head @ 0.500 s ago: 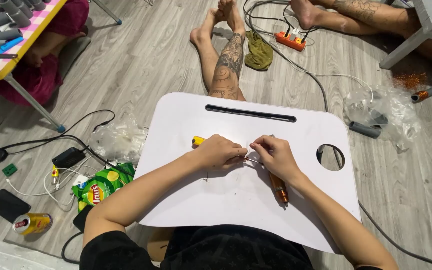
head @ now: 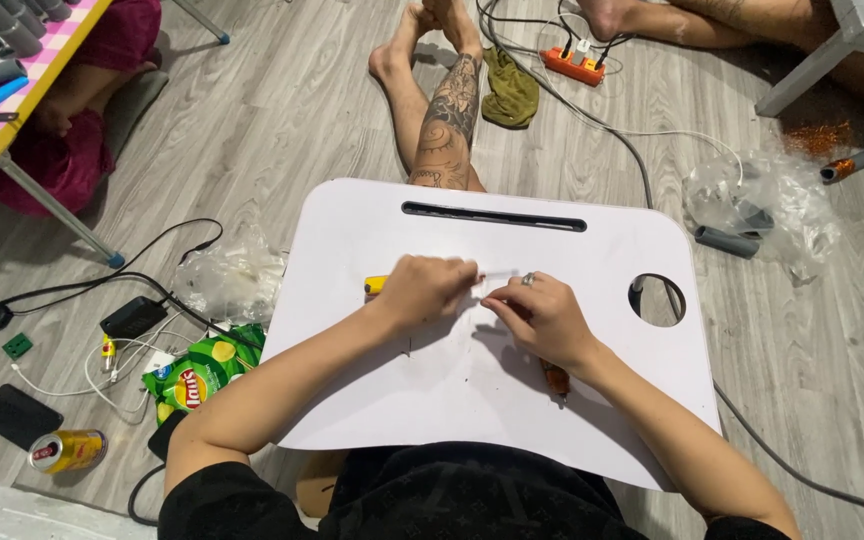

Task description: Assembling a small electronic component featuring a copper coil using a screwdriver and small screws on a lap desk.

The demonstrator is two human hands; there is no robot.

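Sitting on grey plank floor (head: 282, 110), I rest both hands on my white lap desk (head: 472, 400): left hand (head: 420, 290) closed over a yellow tool (head: 375, 285), right hand (head: 542, 318) pinching a thin clear strip (head: 500, 272). A crumpled plastic bag (head: 227, 280) lies at nine o'clock, its contents unclear.

Grey wood-plank floor (head: 282, 120) all around. At left, a green crisp bag (head: 197, 375) lies beside a gold drinks can (head: 67, 450) and a flat black phone (head: 20, 416). Crumpled clear plastic (head: 227, 280) sits just above the bag. Up top, an orange power strip (head: 574, 66) beside an olive-green cloth (head: 508, 90). Far right, grey tubes (head: 727, 240) against more clear plastic.
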